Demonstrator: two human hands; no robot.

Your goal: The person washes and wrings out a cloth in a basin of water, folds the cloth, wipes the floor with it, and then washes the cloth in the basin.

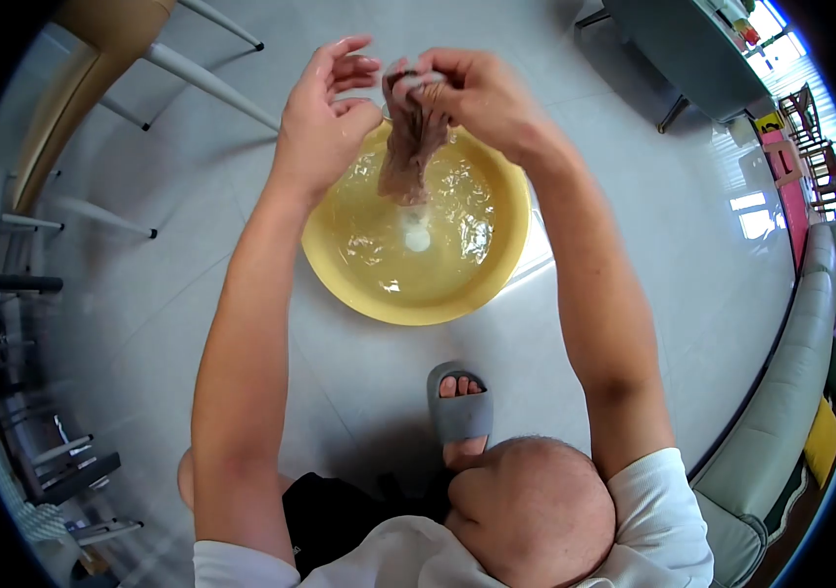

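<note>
Step in hand: by appearance, handling a wet cloth above a basin of water. The cloth (404,167), brownish and bunched, hangs over the far half of the yellow basin (408,312), its lower end above or at the water (354,220); whether it touches the surface cannot be told.

Right hand (472,103): above the basin's far rim, thumb and fingers pinching the upper end of the cloth. Left hand (325,118): above the far rim on the basin's left, fingers loosely curled and released – just beside the cloth, with no grasp visible.

Next move: a two-handed hold would call for the left fingers to close on the cloth while the right pinch is maintained, with the cloth kept inside the basin's rim.

Count: hands, two; cloth, one; basin, one. One pale round spot (418,238) shows within the basin – its nature cannot be determined. One grey slipper (460,419) is visible on the near side of the basin. One tan chair (124,24) stands beyond the basin to its left; one sofa (776,382) lies well to its right.
</note>
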